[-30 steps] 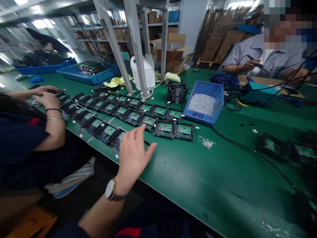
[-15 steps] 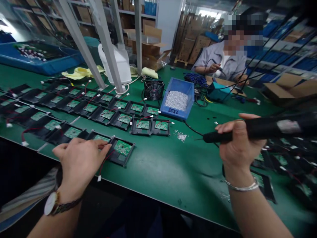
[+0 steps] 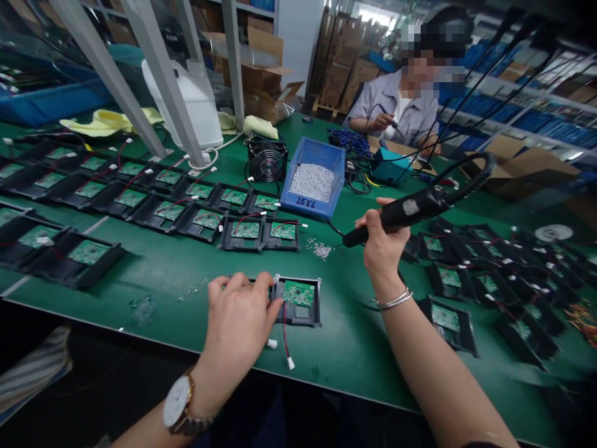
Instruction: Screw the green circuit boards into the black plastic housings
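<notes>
My left hand [image 3: 240, 326] is closed around the edge of a black plastic housing [image 3: 319, 306] near the front of the table. A green circuit board [image 3: 298, 294] lies inside it, and a red and black lead with a white plug hangs toward me. A second housing sits on its left, mostly hidden under my fingers. My right hand [image 3: 385, 252] grips a black electric screwdriver [image 3: 405, 213], tilted with its bit pointing left and down. The bit is close to a small heap of loose screws [image 3: 321, 250]; whether it touches one is too small to tell.
Rows of housings with boards [image 3: 170, 211] stretch along the left, and more [image 3: 450, 280] lie at right. Behind the screws stands a blue bin of screws [image 3: 312, 182], beside a black fan [image 3: 267, 160]. A co-worker [image 3: 396, 99] sits across the table. Metal posts rise at left.
My left hand has brought the housings rightward, away from the row at left. The screwdriver has come lower and its bit has moved toward the screw heap. The view has shifted.
</notes>
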`<state>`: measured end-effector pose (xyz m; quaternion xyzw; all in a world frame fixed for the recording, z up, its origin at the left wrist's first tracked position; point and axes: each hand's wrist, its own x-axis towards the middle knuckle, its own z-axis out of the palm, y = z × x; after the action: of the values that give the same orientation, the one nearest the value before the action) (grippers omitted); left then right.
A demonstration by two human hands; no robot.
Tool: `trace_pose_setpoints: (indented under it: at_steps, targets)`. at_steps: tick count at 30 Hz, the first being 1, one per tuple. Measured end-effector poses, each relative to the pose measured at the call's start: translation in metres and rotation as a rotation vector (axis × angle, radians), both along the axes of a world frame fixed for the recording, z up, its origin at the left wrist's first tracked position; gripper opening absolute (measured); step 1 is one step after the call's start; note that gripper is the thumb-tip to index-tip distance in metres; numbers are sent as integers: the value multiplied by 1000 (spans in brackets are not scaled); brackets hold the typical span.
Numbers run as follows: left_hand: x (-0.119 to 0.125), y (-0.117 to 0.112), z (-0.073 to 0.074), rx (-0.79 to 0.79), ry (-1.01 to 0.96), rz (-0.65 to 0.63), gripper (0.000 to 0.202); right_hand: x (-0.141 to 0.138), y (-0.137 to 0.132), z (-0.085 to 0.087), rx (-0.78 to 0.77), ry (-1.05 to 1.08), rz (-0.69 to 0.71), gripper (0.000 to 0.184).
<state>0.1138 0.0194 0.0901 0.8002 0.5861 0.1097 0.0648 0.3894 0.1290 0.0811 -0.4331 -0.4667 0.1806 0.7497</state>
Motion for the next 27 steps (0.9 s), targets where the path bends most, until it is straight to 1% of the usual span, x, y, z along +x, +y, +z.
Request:
trace_pose_setpoints:
  at_steps: [4,7,10,12,14,16,18,20,23,27]
  targets:
    - [22,-10,-3,-9,-39,-78,19,0,-2,0,-1,-3,4,48]
    - [27,-13,-2,23,-139,-94,22,-1,-11,10,20,3,21,47]
    - [27,-12,1,52,-290,-80,26,-9,-30,32,72,20,45,47]
    - [26,-11,4,36,-386,-71,30,-17,-48,49,113,33,78,45]
    - [26,-10,5,11,-451,-48,33,-26,-67,66,142,72,171,39]
    - [26,-9,6,2,-483,-14,35,-35,-85,80,116,141,243,36]
    - [25,-9,7,3,-500,11,35,-44,-99,90,83,193,270,32]
    - [24,-9,7,2,-515,20,30,-51,-108,96,60,207,272,29]
    - [22,-8,8,1,-540,18,15,-57,-115,100,27,233,254,28]
    - [20,-7,9,26,-563,-53,14,-60,-118,102,30,289,267,32]
